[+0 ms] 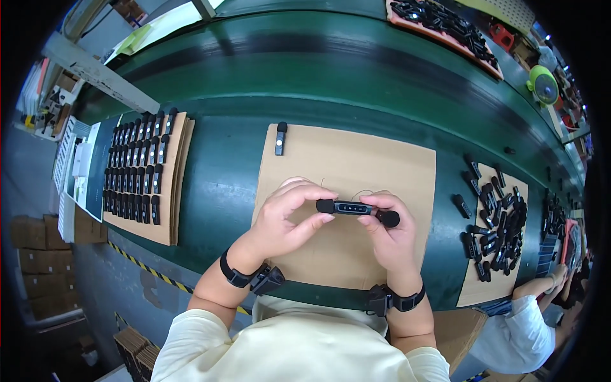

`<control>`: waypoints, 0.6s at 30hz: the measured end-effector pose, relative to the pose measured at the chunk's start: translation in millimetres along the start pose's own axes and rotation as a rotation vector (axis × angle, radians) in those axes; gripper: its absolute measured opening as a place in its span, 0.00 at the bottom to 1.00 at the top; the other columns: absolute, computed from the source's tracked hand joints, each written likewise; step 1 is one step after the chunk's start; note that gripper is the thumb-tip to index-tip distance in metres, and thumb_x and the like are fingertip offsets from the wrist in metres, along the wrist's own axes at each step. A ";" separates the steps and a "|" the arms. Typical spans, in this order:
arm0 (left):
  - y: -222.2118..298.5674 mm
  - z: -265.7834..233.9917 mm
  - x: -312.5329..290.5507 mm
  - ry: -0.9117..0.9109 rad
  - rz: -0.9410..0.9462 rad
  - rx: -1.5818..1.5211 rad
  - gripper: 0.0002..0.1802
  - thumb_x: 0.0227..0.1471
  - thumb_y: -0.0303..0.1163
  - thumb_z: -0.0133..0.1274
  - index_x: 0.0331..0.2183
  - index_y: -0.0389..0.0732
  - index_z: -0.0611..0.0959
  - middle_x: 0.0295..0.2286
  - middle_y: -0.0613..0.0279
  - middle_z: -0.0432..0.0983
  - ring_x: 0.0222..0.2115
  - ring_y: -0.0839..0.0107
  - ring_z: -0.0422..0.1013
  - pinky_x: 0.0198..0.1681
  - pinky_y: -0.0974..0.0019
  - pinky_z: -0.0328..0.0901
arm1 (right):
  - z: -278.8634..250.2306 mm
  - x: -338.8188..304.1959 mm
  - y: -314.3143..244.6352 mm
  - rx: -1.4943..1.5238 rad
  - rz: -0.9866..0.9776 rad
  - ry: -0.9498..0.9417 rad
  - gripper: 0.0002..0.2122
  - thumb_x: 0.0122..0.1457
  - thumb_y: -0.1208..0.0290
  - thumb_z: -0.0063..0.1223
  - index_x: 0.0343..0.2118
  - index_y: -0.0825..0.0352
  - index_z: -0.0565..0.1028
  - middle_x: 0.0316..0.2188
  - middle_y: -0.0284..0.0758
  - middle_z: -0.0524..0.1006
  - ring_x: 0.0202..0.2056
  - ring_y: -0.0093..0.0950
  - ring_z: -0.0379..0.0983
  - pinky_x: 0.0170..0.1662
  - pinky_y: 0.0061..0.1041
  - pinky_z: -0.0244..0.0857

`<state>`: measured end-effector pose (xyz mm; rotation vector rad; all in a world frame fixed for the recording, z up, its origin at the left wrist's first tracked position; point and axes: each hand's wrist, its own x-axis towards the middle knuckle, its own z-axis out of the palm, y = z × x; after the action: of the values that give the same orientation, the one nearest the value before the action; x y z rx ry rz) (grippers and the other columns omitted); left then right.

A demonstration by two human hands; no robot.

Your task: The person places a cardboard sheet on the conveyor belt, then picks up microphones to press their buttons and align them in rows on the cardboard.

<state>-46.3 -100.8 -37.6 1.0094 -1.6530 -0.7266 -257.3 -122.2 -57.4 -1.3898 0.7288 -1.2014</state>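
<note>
Where the two forearms meet over a brown cardboard sheet point(344, 153), both of the person's hands hold one slim black microphone point(351, 208) level between them, above the lower half of the sheet. The left hand point(294, 213) pinches its foam-covered end between thumb and forefinger, those two tips nearly together on the foam. The right hand point(393, 234) is closed in a similar pinch at the other end, thumb below and forefinger above. A round black foam tip point(389, 219) shows against the right hand's fingers; whether it belongs to a second piece in that hand, one cannot tell. The microphone's face, with a row of small marks, is turned up toward the camera

Near the sheet's upper left corner lies a single microphone point(280, 141), foam end away from the person. Well to the left, a cardboard stack point(167, 219) carries four rows of similar microphones point(138, 153). On the right, a loose heap of black microphones point(503, 229) covers much of another cardboard piece point(474, 290), several lying just off its left edge. All three cardboards rest on a green bench point(223, 165). A co-worker's pale sleeve point(525, 337) shows at lower right
</note>
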 end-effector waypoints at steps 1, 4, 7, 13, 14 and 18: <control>-0.8 0.2 0.2 -0.009 -0.012 0.000 0.17 0.44 0.23 0.65 0.39 0.38 0.83 0.30 0.58 0.79 0.32 0.61 0.74 0.43 0.61 0.66 | -0.4 -0.2 1.5 0.007 0.011 0.007 0.12 0.55 0.84 0.61 0.43 0.70 0.77 0.34 0.30 0.74 0.33 0.18 0.68 0.37 0.17 0.63; -5.6 -0.1 2.1 0.005 0.107 0.055 0.19 0.41 0.23 0.67 0.40 0.38 0.83 0.30 0.59 0.79 0.32 0.62 0.74 0.42 0.61 0.66 | -0.2 2.4 2.1 -0.083 -0.068 -0.031 0.14 0.54 0.83 0.63 0.43 0.69 0.78 0.32 0.32 0.75 0.31 0.20 0.68 0.35 0.18 0.63; -9.8 0.3 -1.9 -0.041 0.110 0.089 0.18 0.41 0.23 0.68 0.39 0.36 0.83 0.32 0.57 0.80 0.33 0.62 0.74 0.46 0.56 0.67 | 0.7 0.0 4.3 -0.140 -0.114 -0.046 0.14 0.53 0.82 0.64 0.43 0.68 0.78 0.32 0.32 0.75 0.30 0.21 0.68 0.33 0.19 0.63; -13.2 -0.6 -2.3 -0.057 0.124 0.117 0.18 0.40 0.23 0.68 0.37 0.36 0.83 0.33 0.57 0.81 0.33 0.62 0.74 0.48 0.52 0.67 | 1.6 -0.8 2.8 -0.164 -0.074 -0.067 0.12 0.54 0.77 0.65 0.42 0.70 0.77 0.33 0.33 0.76 0.32 0.22 0.68 0.36 0.19 0.62; -13.7 -0.2 -2.4 -0.056 0.125 0.109 0.17 0.40 0.24 0.68 0.37 0.36 0.83 0.32 0.57 0.81 0.33 0.62 0.74 0.49 0.52 0.67 | 1.5 -0.6 3.4 -0.170 -0.083 -0.067 0.12 0.54 0.77 0.65 0.42 0.70 0.77 0.33 0.33 0.76 0.32 0.22 0.68 0.36 0.19 0.62; -15.6 1.2 -2.6 -0.053 0.133 0.095 0.17 0.40 0.24 0.68 0.37 0.37 0.84 0.31 0.58 0.80 0.32 0.61 0.73 0.47 0.53 0.66 | 0.7 -0.7 3.2 -0.190 -0.099 -0.071 0.13 0.54 0.75 0.66 0.41 0.70 0.77 0.34 0.34 0.76 0.32 0.22 0.68 0.36 0.19 0.62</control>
<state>-43.0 -105.7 -52.3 0.9426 -1.7966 -0.5957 -256.2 -121.9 -60.5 -1.6337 0.7472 -1.1766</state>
